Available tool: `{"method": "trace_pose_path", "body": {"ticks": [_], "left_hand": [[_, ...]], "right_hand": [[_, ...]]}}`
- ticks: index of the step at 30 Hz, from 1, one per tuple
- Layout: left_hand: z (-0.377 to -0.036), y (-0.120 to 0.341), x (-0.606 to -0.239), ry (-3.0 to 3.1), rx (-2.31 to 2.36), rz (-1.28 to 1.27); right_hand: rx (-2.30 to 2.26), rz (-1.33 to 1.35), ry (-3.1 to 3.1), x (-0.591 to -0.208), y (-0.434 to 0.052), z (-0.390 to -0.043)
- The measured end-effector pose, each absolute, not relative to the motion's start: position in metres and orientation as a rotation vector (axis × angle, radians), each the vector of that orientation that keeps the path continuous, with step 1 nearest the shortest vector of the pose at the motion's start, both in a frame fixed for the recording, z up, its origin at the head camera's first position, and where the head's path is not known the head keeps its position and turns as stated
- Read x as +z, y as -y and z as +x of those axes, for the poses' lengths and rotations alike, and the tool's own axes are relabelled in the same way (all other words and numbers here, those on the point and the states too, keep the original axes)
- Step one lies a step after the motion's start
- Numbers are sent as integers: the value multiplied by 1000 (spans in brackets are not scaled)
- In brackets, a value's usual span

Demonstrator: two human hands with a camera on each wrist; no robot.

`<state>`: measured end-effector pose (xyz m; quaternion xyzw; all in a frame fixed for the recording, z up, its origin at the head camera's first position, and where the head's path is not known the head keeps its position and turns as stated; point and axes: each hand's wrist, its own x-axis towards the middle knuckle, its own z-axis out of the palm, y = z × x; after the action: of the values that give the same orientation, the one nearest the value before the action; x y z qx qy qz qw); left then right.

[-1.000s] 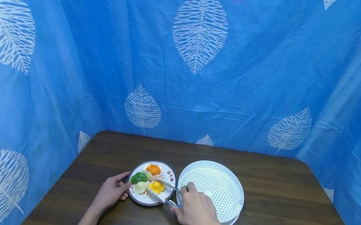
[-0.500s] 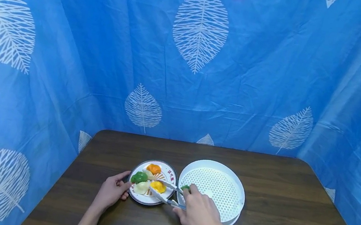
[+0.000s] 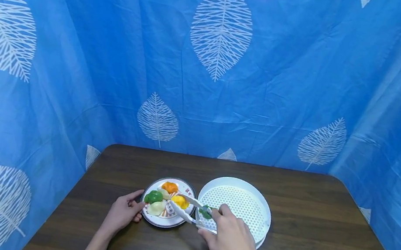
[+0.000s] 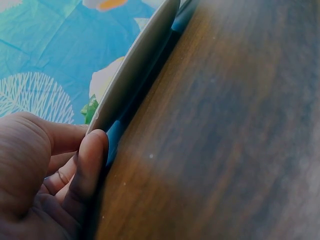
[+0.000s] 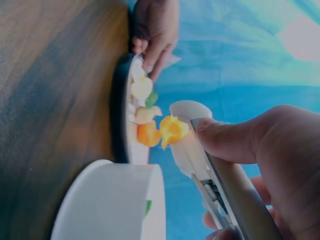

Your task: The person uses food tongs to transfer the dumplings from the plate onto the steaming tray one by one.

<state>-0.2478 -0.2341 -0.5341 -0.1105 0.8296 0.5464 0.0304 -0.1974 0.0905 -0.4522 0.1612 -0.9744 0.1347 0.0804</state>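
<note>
A small patterned plate [image 3: 159, 222] holds an orange dumpling [image 3: 170, 187], a green dumpling [image 3: 153, 197] and pale dumplings [image 3: 156, 208]. My left hand [image 3: 136, 207] holds the plate's left rim [image 4: 135, 75], fingers curled against it. My right hand [image 3: 214, 220] grips metal tongs [image 3: 188, 218]. The tongs [image 5: 190, 150] pinch a yellow dumpling [image 5: 172, 130], raised just above the plate's right side. Beside the plate stands a round white perforated tray [image 3: 252, 195]. A second green dumpling [image 3: 205, 211] lies at the tray's left edge, close under my right thumb.
The dark wooden table [image 3: 304, 240] is walled on three sides by a blue leaf-print curtain [image 3: 270, 88]. The tray's white wall [image 5: 115, 200] rises just right of the plate. Bare tabletop stretches to the right and behind the tray.
The tongs have closed on the yellow dumpling and lifted it up and right off the plate. My right hand shifted right, uncovering the green dumpling in the tray. The left hand stayed put.
</note>
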Motion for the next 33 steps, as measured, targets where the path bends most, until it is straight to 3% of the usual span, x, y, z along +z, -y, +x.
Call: {"method": "trace_pose_path", "body": {"ticks": [19,33], "left_hand": [[-246,234,-532,-2544,1697,-354],[-245,234,-532,-2552,1690,-346]], "right_hand": [[470,239,2989,-444,-141,-197],[512,161,3049,-461,-162,-214]]}}
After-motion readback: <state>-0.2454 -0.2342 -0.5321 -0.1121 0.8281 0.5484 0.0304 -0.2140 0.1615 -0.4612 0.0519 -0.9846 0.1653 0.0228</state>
